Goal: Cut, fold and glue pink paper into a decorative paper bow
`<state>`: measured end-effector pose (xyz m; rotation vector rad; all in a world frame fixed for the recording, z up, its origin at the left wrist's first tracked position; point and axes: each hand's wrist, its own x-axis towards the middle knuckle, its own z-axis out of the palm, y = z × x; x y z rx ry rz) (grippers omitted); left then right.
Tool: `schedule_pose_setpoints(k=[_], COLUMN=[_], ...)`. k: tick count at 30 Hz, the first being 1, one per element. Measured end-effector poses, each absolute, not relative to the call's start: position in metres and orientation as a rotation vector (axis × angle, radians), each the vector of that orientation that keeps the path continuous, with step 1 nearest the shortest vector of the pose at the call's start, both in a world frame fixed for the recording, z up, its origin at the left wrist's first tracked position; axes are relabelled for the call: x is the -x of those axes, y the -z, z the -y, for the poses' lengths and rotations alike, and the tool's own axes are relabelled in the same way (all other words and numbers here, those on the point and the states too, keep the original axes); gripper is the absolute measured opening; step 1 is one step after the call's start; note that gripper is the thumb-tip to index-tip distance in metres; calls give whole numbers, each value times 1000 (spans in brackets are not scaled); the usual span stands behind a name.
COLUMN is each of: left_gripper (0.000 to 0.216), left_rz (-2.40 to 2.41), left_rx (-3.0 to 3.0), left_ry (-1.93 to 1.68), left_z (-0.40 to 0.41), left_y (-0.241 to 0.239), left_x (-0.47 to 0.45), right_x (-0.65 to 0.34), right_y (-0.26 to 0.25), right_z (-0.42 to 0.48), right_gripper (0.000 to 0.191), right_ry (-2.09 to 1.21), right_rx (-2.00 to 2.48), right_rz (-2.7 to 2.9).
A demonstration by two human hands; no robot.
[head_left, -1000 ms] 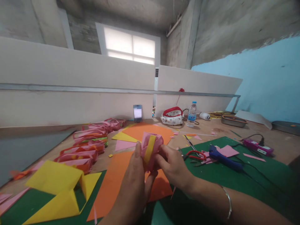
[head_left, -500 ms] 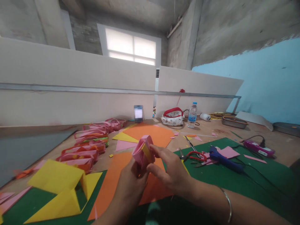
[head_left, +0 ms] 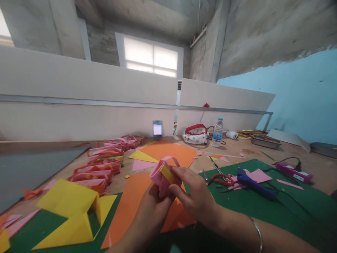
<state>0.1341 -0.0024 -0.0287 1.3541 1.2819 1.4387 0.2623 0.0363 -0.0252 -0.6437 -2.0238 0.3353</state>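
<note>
A small pink paper bag (head_left: 163,183) with a looped handle and a yellow strip (head_left: 167,174) on its side is held up over the orange sheet. My left hand (head_left: 155,207) is closed round its lower part from beneath. My right hand (head_left: 193,188) pinches its right side near the yellow strip, thumb below and fingers above. Underneath lies a large orange paper sheet (head_left: 123,203) on the green cutting mat (head_left: 237,207). Folded yellow paper (head_left: 67,198) stands on the left of the mat.
Finished-looking pink and orange paper bags (head_left: 97,175) line the left. On the right lie red-handled scissors (head_left: 221,179), a blue glue gun (head_left: 255,184), and a purple power strip (head_left: 293,172). A water bottle (head_left: 217,133), pouch (head_left: 195,135) and phone (head_left: 157,130) stand at the back.
The pink bag has turned slightly, so its handle loop and yellow strip show more plainly. Both hands keep hold of it. The whole view has shifted a little.
</note>
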Motion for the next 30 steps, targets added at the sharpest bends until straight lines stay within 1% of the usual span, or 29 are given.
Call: schedule_pose_setpoints(k=[4,8,12,15,18,23,30], left_gripper=[18,33,32,33,34,40,24], left_rz=[-1223,-1131,-1082,-1010,-979,-853,-861], left_rx=[-1344,-1313,-1107,-915,-812,-777,-725], left_ry=[-1320,-1195,-1193,-1234,-1245,-1295,-1298], left_z=[-1,-7,-6,-4,-5,-11,-11], left_y=[30,31,27,24,22,23,20], left_x=[-126,-119,-117,-116,-116,-112,-108], right_x=[-265,-266,-270,-278,-286,-291,-291], right_y=[26,25,20,13,7,3,3], right_z=[-41,-44,-42,-41,-43,-55,-63], right_gripper=[39,37,39,38,30,20,15], right_ry=[-239,13,58,-14,-134,-528,-773], right_rx=[634,623,547,517,559,694,778], right_rz=[2073,2121,2100,1938,1832,1612,1529])
